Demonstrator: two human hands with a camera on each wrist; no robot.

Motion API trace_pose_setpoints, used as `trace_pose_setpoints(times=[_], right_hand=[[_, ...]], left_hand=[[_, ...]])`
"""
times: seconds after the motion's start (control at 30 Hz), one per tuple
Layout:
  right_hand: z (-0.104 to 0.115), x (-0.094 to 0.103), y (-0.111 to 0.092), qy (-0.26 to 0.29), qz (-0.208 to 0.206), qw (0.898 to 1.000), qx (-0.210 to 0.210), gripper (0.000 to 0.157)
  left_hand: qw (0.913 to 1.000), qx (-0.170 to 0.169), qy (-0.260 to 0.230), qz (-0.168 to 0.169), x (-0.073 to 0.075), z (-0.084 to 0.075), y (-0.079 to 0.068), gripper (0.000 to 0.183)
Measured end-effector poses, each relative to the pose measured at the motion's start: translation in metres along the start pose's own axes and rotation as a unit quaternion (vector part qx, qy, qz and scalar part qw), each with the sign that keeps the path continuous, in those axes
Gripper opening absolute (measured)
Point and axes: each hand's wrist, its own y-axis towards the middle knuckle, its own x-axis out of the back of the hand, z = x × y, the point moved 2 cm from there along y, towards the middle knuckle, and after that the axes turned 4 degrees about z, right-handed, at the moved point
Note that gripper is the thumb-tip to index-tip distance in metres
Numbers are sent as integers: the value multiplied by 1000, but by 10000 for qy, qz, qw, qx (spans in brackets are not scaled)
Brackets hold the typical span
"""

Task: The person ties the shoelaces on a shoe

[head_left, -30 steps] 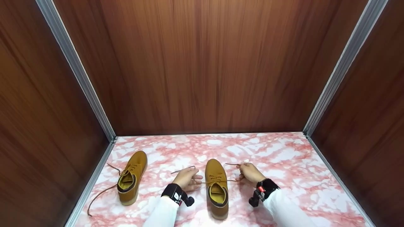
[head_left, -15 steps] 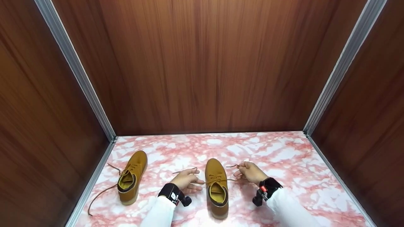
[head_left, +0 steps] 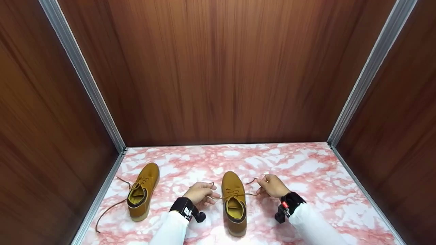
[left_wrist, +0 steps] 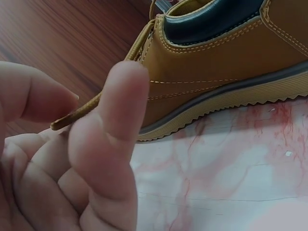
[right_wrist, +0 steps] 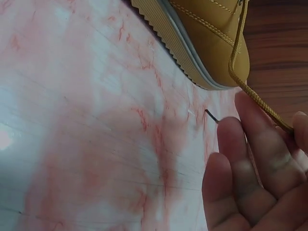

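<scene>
At far left of the surface (head_left: 323, 177), outlying shoe (head_left: 149, 190): stands upright, pointed toe-away, with free lace ends (head_left: 109, 208) trailing off to its left.
Left hand (head_left: 200, 193): grasps the left strand (left_wrist: 87, 107) lightly between fingertips; sits slightly farther left than a second ago.
Middle shoe (head_left: 233, 182): stands upright between both hands, pointed toe-away, with strands meeting at a crossing (head_left: 233, 194); shows no clear shift.
Free tip (head_left: 251, 181): slants down toward the shoe, more steeply than earlier.
Right hand (head_left: 273, 185): pinches the right strand (head_left: 251, 194); sits slightly farther right than before; likely means spread lace and a resettled hold, not yet a hard pull.
</scene>
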Motion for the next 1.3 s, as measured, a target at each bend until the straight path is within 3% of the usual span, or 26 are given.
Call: trace_pose_setpoints(times=[0.27,0.8,1.03,1.3], right_hand=[[-1,4,0,-698,-429,9966,15,32],[1,9,-2,-1020,-210,9945,92,27],[5,12,-3,-1192,57,9927,197,24],[15,19,-1,-1301,-204,9908,320,27]], left_hand=[[9992,-150,294,-246,3,-3,-1,28],[9976,-326,555,-250,1,-11,-2,26],[9892,-532,1228,-603,-2,-13,0,33],[9773,-792,1746,-897,-9,-16,4,26]])
